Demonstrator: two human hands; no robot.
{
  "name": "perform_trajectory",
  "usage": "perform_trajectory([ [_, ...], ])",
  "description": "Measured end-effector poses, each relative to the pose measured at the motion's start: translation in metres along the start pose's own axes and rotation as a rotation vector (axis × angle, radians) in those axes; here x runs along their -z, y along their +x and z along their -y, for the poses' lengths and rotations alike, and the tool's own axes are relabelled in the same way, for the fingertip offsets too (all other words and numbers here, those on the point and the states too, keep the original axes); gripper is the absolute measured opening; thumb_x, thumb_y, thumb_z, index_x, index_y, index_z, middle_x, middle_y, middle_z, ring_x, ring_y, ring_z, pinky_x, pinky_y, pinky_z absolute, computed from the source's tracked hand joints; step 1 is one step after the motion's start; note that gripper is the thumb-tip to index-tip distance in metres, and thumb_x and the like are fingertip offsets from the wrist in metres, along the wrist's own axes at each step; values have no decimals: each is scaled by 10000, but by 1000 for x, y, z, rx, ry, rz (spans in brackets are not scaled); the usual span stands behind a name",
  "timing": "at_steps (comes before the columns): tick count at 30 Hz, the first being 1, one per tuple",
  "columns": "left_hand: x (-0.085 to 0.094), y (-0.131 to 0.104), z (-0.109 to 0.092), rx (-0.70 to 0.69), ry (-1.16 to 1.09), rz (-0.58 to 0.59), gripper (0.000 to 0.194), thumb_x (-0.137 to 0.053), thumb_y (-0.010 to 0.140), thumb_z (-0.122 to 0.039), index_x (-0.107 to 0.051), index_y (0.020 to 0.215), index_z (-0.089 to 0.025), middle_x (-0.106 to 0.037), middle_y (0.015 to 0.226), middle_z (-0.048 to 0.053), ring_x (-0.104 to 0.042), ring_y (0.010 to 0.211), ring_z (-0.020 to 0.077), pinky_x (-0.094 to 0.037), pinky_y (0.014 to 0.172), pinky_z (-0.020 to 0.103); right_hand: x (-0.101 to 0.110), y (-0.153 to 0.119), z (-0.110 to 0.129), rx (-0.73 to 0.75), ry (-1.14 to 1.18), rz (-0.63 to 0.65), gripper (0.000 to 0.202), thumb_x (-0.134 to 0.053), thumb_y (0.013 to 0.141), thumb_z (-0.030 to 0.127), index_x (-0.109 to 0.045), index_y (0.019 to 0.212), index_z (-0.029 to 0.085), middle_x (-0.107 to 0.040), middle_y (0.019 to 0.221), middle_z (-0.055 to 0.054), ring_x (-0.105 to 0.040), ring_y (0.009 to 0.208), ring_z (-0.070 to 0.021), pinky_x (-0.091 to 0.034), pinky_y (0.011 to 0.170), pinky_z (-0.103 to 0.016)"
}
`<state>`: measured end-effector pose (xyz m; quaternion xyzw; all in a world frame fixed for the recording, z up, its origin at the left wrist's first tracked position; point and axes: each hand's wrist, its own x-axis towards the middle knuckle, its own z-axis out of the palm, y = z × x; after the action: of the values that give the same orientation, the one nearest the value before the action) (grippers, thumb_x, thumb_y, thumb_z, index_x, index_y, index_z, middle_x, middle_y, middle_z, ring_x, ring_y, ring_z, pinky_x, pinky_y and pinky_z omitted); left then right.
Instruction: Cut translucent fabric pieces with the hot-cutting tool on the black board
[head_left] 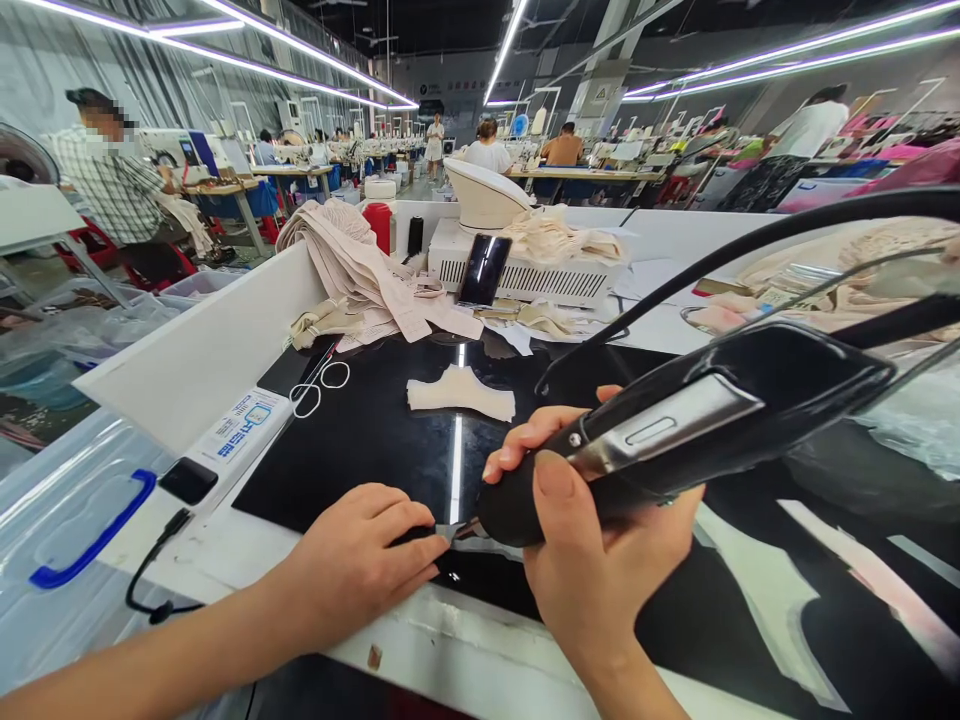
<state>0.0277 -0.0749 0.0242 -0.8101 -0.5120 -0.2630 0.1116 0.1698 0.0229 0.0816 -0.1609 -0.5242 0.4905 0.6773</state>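
My right hand (600, 540) is wrapped around a black corded handheld tool (675, 420) with a silver lever along its side. The tool points left and down, its narrow tip close to the fingertips of my left hand (367, 550). That hand rests low over the shiny black work surface (360, 430), fingers curled together near the front edge. Something thin and greyish shows at the fingertips, mostly hidden. Beyond the hands lies a cream shaped fabric piece (461, 392), flat on the black surface. Pale cut pieces (757, 600) lie right of my right hand.
White cord loops (307, 398), a white-and-blue box (244, 425) and a small black device (189, 482) are at the left. Behind are piled beige fabric strips (352, 260), a phone (485, 270) and a vented white machine (555, 275). The tool's thick black cable (720, 250) arches across the right side.
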Motion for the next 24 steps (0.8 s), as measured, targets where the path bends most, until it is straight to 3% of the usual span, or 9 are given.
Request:
perform_trajectory([
  [17, -8, -4, 3, -25, 2, -39, 183, -533, 1030, -205, -701, 1079, -151, -736, 986, 62, -687, 914, 187, -599, 819, 346, -9, 1, -14, 48, -1, 29, 276, -727, 884, 198, -522, 1052, 274, -668, 810, 58, -639, 557, -124, -562, 488, -278],
  [24, -5, -6, 5, 47, -131, -76, 188, -485, 1049, -178, -670, 1068, -146, -751, 997, 49, -690, 938, 172, -572, 891, 335, -8, 1, -6, 6, 1, 6, 390, -766, 843, 253, -534, 1157, 258, -662, 790, 46, -628, 545, -144, -562, 480, -311],
])
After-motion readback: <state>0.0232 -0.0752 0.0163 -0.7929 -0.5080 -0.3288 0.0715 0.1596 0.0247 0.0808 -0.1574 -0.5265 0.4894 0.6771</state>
